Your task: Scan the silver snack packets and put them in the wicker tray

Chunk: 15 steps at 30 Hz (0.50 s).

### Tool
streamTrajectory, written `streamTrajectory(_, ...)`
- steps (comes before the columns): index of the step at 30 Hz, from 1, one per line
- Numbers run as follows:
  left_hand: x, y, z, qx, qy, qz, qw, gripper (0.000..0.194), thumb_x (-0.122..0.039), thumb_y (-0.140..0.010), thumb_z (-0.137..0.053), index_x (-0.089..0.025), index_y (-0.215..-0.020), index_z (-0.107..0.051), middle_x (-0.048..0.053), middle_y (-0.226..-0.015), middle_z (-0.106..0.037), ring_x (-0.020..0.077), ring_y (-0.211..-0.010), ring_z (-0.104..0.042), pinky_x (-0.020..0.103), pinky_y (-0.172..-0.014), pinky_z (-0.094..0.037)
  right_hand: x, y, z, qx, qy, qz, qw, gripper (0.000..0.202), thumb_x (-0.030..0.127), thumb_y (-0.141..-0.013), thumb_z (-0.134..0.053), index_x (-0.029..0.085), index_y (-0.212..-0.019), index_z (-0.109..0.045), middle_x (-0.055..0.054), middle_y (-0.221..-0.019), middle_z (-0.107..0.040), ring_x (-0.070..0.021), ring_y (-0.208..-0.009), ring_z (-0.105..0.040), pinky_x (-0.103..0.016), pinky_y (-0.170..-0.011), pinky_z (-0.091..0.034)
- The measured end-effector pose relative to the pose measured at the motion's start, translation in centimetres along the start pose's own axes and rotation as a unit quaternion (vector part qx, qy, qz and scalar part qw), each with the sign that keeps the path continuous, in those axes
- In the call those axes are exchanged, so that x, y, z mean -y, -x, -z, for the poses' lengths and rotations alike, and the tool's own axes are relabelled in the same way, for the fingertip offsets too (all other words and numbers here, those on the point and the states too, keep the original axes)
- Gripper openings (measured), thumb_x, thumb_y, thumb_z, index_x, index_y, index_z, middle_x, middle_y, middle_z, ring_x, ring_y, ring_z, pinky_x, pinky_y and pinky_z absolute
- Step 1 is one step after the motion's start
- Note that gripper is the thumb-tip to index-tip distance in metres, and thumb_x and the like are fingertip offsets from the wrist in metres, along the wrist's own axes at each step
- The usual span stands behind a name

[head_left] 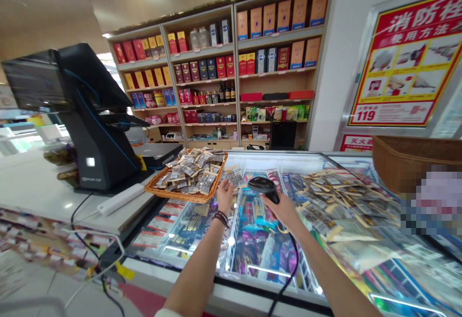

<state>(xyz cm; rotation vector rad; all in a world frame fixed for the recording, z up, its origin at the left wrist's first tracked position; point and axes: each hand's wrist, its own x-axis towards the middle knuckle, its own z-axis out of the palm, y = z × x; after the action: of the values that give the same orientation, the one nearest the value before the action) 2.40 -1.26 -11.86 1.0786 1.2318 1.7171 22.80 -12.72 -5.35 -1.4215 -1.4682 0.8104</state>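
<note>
My right hand [283, 209] is closed round the handle of a black barcode scanner [263, 185], its head pointing left toward my other hand. A dark cable runs down from it past my forearm. My left hand [225, 196], with a beaded bracelet on the wrist, pinches a small clear snack packet [235, 177] just left of the scanner. An orange wicker basket [173, 193] heaped with similar packets stands beside my left hand. On the glass top to the right lies a loose pile of such packets [335, 194]. Both hands are above the glass-topped freezer [220, 272].
A black checkout terminal [97, 129] and a white bar-shaped device [121, 199] stand on the left counter, with loose cables nearby. A brown wicker basket [407, 156] is at the far right. Behind the freezer, shelves [205, 83] hold boxes and bottles.
</note>
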Motion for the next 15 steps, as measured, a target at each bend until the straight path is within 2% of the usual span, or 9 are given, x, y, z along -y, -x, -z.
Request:
streamTrajectory(3, -0.1, 0.0, -1.3, 0.024, 0.027, 0.034, 0.999, 0.035, -0.021, -0.083, -0.080, -0.013, -0.115, -0.069, 0.014, -0.102, -0.077, 0.0233, -0.093, -0.076, 0.035, -0.080, -0.064, -0.9, -0.2, 1.9, -0.014, -0.055, 0.000, 0.998, 0.039, 0.060, -0.079, -0.065, 0.025, -0.068, -0.051, 0.006, -0.042, -0.050, -0.0130, -0.033, -0.047, -0.025, -0.040, -0.036)
streamTrajectory(6, -0.5, 0.2, -4.3, 0.062, 0.060, 0.061, 0.994, 0.030, -0.016, -0.086, -0.076, -0.014, -0.114, -0.069, 0.011, -0.098, -0.076, 0.0177, -0.082, -0.076, 0.031, -0.078, -0.063, -2.1, -0.2, 4.9, -0.055, -0.087, 0.008, 0.995, 0.043, 0.064, -0.074, -0.068, 0.025, -0.068, -0.051, 0.004, -0.048, -0.056, -0.0114, -0.033, -0.046, -0.025, -0.036, -0.035)
streamTrajectory(10, -1.6, 1.3, -10.5, 0.093, 0.092, 0.078, 0.988, 0.026, -0.014, -0.086, -0.074, -0.013, -0.112, -0.070, 0.007, -0.088, -0.074, 0.0134, -0.073, -0.073, 0.027, -0.074, -0.063, -3.6, 0.7, 9.9, -0.106, -0.089, 0.002, 0.990, 0.043, 0.064, -0.073, -0.068, 0.024, -0.069, -0.051, 0.002, -0.055, -0.061, -0.0110, -0.033, -0.047, -0.025, -0.035, -0.037)
streamTrajectory(15, -2.8, 4.9, -19.0, 0.176, 0.104, 0.080, 0.976, 0.028, -0.012, -0.086, -0.071, -0.013, -0.114, -0.072, 0.007, -0.094, -0.074, 0.0121, -0.073, -0.072, 0.027, -0.075, -0.063, -4.4, 3.0, 15.8, -0.170, -0.050, -0.013, 0.984, 0.042, 0.064, -0.075, -0.065, 0.024, -0.068, -0.052, 0.004, -0.044, -0.053, -0.0128, -0.034, -0.048, -0.026, -0.039, -0.039)
